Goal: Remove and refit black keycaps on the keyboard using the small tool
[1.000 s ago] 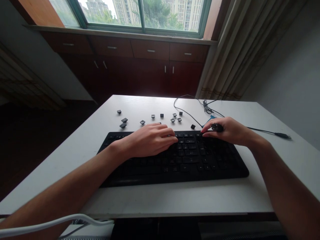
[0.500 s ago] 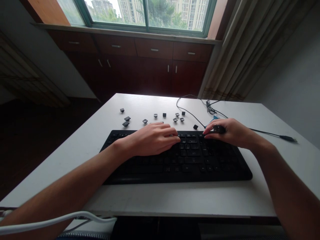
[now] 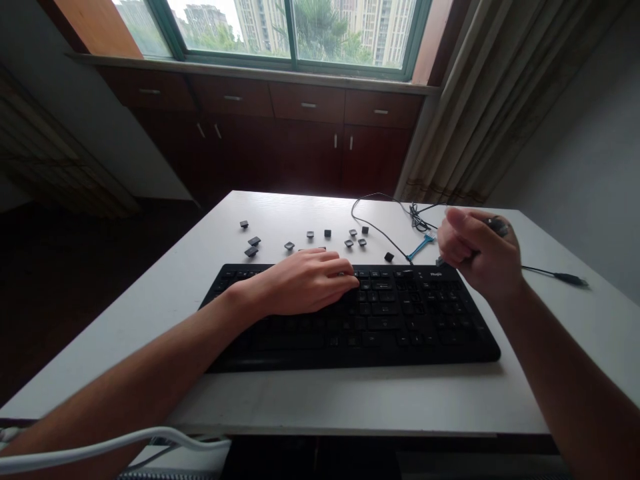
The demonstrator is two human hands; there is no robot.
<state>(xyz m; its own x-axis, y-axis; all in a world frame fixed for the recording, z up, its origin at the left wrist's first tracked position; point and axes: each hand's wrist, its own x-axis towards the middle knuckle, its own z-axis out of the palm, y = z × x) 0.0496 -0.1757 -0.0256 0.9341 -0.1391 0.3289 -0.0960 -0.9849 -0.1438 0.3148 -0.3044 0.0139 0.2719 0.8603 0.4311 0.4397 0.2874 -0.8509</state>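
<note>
A black keyboard (image 3: 295,340) lies near the front of the white table. My left hand (image 3: 313,281) rests on its upper middle keys, palm down, fingers extended and slightly bent; what lies beneath the palm is hidden. My right hand (image 3: 480,250) is raised above the keyboard's upper right corner, closed in a fist around a small dark-handled tool (image 3: 497,227). One dark end of the tool sticks out at the back of the fist; its exact kind is not clear. Several loose black keycaps (image 3: 289,246) are scattered behind the keyboard.
A slim blue tool (image 3: 421,247) with a whitish end lies behind the keyboard, beside the black cable (image 3: 377,225). The cable's bundled part and its plug (image 3: 570,279) are at the right. A white tube (image 3: 115,441) crosses the lower left. Cabinets (image 3: 300,150) stand beyond the table.
My right hand has lifted off the keys and moved right and up, closing from a pinch into a fist. The keyboard's right side now shows. My left hand stays about where it was.
</note>
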